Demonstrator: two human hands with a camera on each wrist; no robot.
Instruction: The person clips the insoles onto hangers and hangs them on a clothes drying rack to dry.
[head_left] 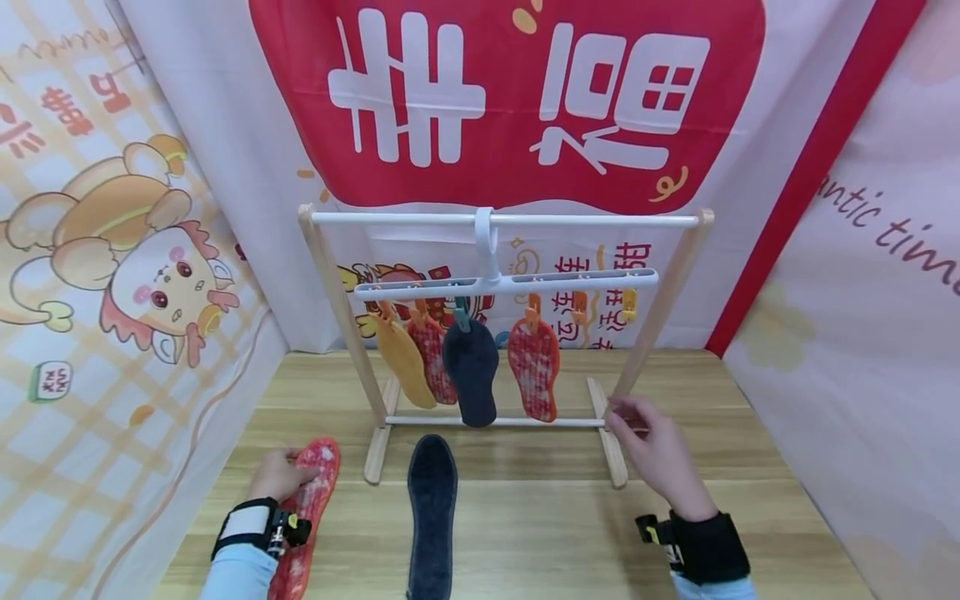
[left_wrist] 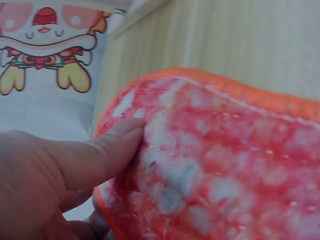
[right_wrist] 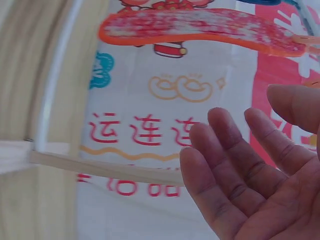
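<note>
The red insole point(head_left: 309, 508) lies flat on the wooden surface point(head_left: 525, 533) at the near left, its long axis running from the near edge away toward the drying rack point(head_left: 502, 333), leaning slightly right, with the rounded toe end pointing at the rack. Its top is mottled red and white, fuzzy in texture, with an orange stitched border all around, as the left wrist view shows. The left hand point(head_left: 279, 475) holds it near the toe end: the thumb presses on top and the fingers curl under the edge. Just to its right, apart from it, a dark insole point(head_left: 432, 517) lies nearly parallel.

The right hand point(head_left: 651, 454) is open with relaxed fingers, holding nothing, at the right wooden leg point(head_left: 660, 308) of the rack; whether it touches the leg cannot be told. On the rack 4 insoles hang from clips: 1 yellow point(head_left: 403, 360), 1 red point(head_left: 431, 357), 1 dark point(head_left: 471, 371) and 1 red and orange point(head_left: 534, 368).
</note>
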